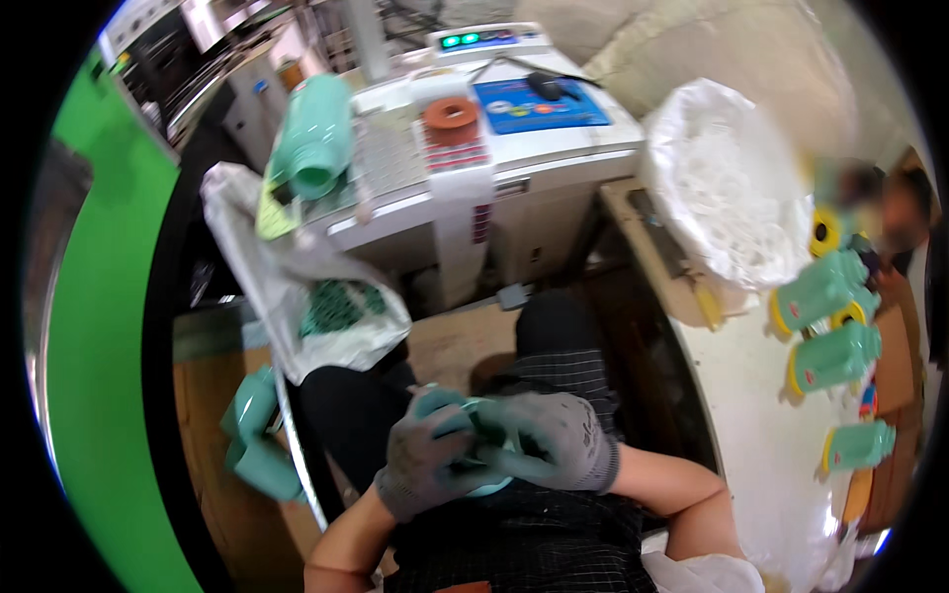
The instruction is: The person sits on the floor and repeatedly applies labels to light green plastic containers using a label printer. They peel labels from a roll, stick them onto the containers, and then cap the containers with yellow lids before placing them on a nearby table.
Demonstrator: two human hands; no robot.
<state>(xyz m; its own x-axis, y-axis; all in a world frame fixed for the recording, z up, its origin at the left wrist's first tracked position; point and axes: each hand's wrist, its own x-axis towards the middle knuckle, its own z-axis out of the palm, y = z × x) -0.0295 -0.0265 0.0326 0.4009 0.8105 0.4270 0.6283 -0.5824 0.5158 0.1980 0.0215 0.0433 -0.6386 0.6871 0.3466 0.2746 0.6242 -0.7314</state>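
Note:
Over my lap, both my hands wear grey knit gloves and close around a teal plastic bottle [486, 487]. Only its edges show between the gloves, so its shape is mostly hidden. My left hand [427, 450] grips its left side, fingers curled over the top. From the right, my right hand [561, 440] wraps it, a little blurred. Beyond my left knee a white bag [257, 252] sags around a heap of small green plastic pieces [341, 304]. Two teal bottles [259, 435] lie at my lower left.
Ahead stands a white machine [554, 148] bearing an orange tape roll [451, 119], a blue card [514, 117] and a large teal bottle [321, 128]. At right, a bag of white rings [727, 188] sits by a white table [736, 395] with several yellow-based teal bottles [835, 358]. Another person [900, 208] is beyond.

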